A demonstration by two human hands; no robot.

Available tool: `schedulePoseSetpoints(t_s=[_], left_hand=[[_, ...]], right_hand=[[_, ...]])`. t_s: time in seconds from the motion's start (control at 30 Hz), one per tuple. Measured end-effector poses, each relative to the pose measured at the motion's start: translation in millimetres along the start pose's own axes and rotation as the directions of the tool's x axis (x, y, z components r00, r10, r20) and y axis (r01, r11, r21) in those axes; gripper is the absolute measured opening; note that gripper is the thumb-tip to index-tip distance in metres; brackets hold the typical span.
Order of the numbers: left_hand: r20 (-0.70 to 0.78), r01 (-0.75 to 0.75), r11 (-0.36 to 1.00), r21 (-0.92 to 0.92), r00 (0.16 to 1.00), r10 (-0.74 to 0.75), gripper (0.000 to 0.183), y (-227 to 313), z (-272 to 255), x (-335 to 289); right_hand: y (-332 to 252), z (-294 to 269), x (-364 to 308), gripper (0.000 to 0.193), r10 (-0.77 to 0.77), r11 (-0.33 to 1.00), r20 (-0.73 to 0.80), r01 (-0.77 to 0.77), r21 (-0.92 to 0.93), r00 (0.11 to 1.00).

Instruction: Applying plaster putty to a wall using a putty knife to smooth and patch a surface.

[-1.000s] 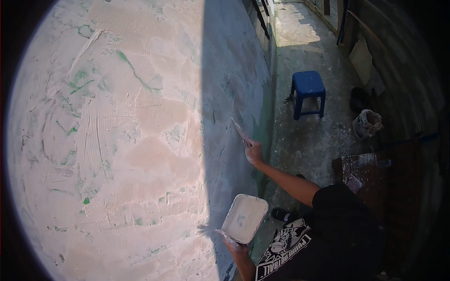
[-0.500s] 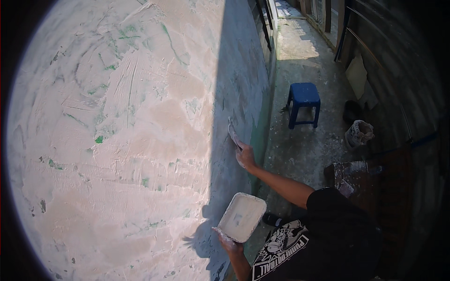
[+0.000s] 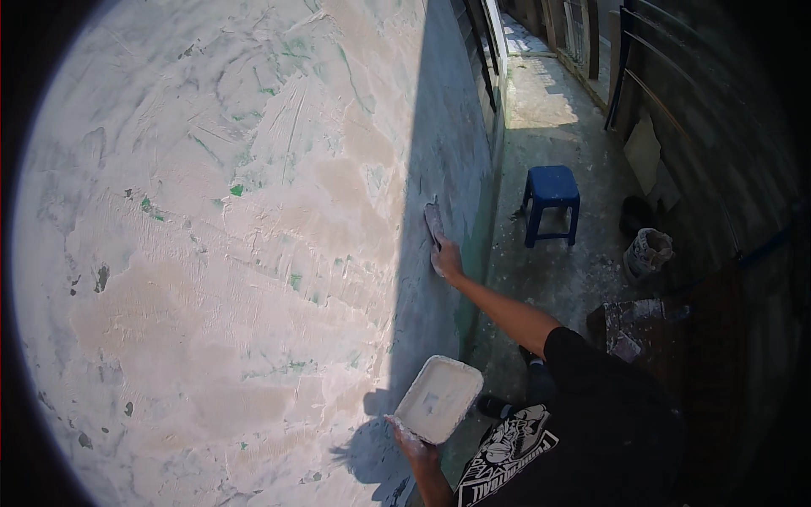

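A wall [image 3: 253, 211] coated with pale, uneven putty fills the left side, with green patches showing through. My right hand [image 3: 445, 258] grips a putty knife [image 3: 433, 221], its smeared blade against the shaded strip of the wall. Below it, my left hand [image 3: 414, 445] is closed on the lower edge of a rectangular white tray [image 3: 439, 399], tilted so that its inside shows. Putty coats the tray's rim and inner walls, and a small bare grey patch shows on its bottom. White smears cover the fingers of my left hand.
A blue plastic stool [image 3: 552, 203] stands on the concrete passage floor [image 3: 549, 101]. Right of it is a putty-stained bucket [image 3: 649, 253]. Nearer me sits a spattered dark box or bench [image 3: 629, 325]. A dark wall [image 3: 718, 169] with leaning boards and pipes borders the right side.
My right hand has moved the putty knife slightly up and right along the wall, and its blade now shows more of its face. The left hand still holds the tray. The view has shifted.
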State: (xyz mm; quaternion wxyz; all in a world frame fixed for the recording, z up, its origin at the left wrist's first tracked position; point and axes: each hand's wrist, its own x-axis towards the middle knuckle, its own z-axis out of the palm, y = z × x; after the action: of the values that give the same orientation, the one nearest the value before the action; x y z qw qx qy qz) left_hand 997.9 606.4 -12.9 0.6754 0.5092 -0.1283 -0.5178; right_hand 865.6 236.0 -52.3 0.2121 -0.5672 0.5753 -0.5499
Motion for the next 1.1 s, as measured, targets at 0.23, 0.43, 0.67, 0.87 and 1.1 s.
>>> schedulePoseSetpoints(t_s=[0.23,0.43,0.67,0.87,1.1], left_hand=[[0.037,0.091,0.992,-0.093,0.995,-0.088,0.062,-2.2,-3.7,4.6],[0.088,0.031,0.998,-0.054,0.996,-0.026,0.062,-11.5,-1.1,21.9],[0.021,0.016,0.996,-0.085,1.0,-0.014,0.057,-11.6,20.8,26.3],[0.043,-0.005,0.998,-0.055,0.999,0.007,0.057,-14.5,35.6,27.6],[0.133,0.087,0.99,-0.107,0.988,-0.072,0.063,-10.5,50.4,4.4]], right_hand=[[18.6,-23.6,-78.8,0.026,-0.239,0.968,0.031,0.236,0.083,0.971],[1.4,-99.4,-91.1,0.019,0.002,0.909,0.207,-0.088,0.407,0.978],[-81.4,-179.1,-100.0,0.02,-0.071,0.876,0.652,-0.266,0.402,0.754],[-133.0,-207.9,-122.0,0.019,-0.416,0.721,0.863,0.682,0.121,0.286],[-105.6,-210.8,-167.7,0.025,-0.542,0.634,0.798,0.752,0.181,0.264]])
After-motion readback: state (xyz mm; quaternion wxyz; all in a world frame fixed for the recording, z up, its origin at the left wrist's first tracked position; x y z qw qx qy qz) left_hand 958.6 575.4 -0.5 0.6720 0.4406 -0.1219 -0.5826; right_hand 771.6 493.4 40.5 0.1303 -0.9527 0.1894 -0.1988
